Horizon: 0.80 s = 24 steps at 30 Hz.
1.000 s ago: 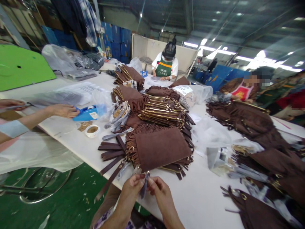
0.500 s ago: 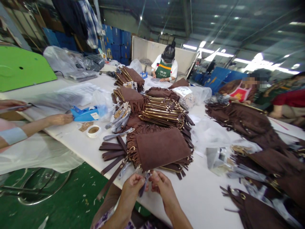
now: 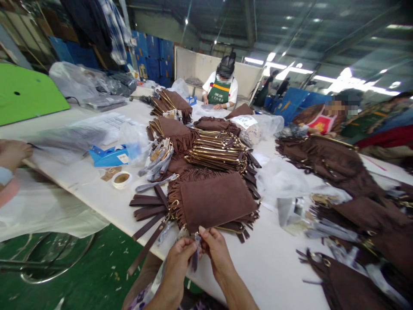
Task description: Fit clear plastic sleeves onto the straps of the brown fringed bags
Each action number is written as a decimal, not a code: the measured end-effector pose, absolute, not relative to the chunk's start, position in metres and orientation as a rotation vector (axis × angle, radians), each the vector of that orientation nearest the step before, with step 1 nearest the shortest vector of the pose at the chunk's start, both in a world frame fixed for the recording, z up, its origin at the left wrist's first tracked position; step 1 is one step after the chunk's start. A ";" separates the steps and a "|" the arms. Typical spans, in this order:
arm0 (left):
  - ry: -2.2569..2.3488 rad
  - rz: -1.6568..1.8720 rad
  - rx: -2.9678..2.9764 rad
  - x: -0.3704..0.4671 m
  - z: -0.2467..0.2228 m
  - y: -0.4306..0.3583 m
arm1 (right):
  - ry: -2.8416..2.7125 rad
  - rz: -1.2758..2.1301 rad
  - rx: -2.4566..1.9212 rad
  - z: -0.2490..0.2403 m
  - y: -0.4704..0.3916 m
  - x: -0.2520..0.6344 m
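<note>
A brown fringed bag (image 3: 219,200) lies flat on top of other fringed bags near the table's front edge. At its lower left corner, my left hand (image 3: 180,262) is closed on a small plastic-wrapped strap (image 3: 195,258) that hangs down. Beside it, my right hand (image 3: 214,249) has thumb and fingertips together at the metal clasp by the bag's corner; what it pinches is too small to make out. Dark strips (image 3: 150,206) fan out left of the bag. Behind it sits a stack of bags with gold zips (image 3: 217,150).
A white tape roll (image 3: 121,179) and a blue tape dispenser (image 3: 109,156) lie left of the bags. Another person's hand (image 3: 13,153) is at the left edge. More brown bags (image 3: 335,163) cover the right side. A person in a green apron (image 3: 219,92) sits opposite.
My right hand has shifted slightly, its thumb now up at the bag's corner. The other person's hand has left the blue dispenser. The whole view has moved a little.
</note>
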State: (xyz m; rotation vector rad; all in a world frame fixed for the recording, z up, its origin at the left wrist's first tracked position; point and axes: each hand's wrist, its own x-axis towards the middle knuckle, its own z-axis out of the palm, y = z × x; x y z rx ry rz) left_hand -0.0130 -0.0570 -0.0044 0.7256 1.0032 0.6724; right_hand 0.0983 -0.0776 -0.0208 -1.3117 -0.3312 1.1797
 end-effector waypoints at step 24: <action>1.374 0.699 1.363 -0.107 -0.010 -0.046 | -0.066 1.155 -1.203 0.013 -0.073 0.100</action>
